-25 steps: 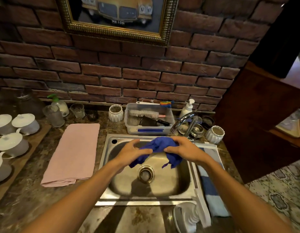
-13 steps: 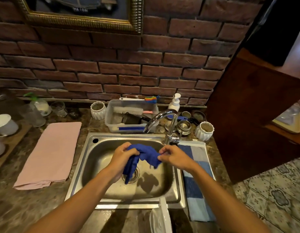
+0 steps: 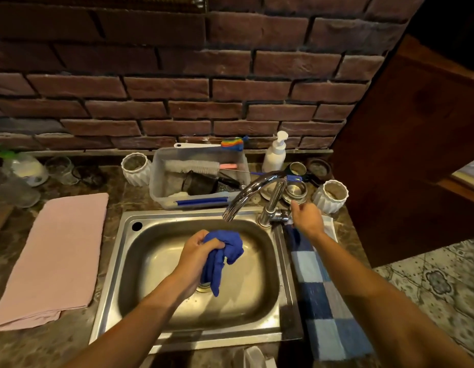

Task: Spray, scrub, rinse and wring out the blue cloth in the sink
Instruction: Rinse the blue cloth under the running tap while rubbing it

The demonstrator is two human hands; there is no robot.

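My left hand (image 3: 197, 254) grips the bunched blue cloth (image 3: 225, 251) above the middle of the steel sink (image 3: 129, 261). A tail of the cloth hangs down over the drain. The chrome tap (image 3: 246, 195) arches over the sink's back edge, its spout just above the cloth. No water shows at the spout. My right hand (image 3: 306, 219) is at the tap's side handle (image 3: 279, 216), with its fingers curled over the handle's end.
A pink towel (image 3: 60, 256) lies left of the sink and a blue checked towel (image 3: 318, 290) lies right of it. Behind the sink stand a plastic tub of brushes (image 3: 198, 179), a pump bottle (image 3: 275, 152), white ribbed cups and metal lids. A wooden cabinet stands at the right.
My right hand has let go of the cloth and moved up right to the tap handle. My left hand now holds the bunched cloth alone. The camera has tilted down.
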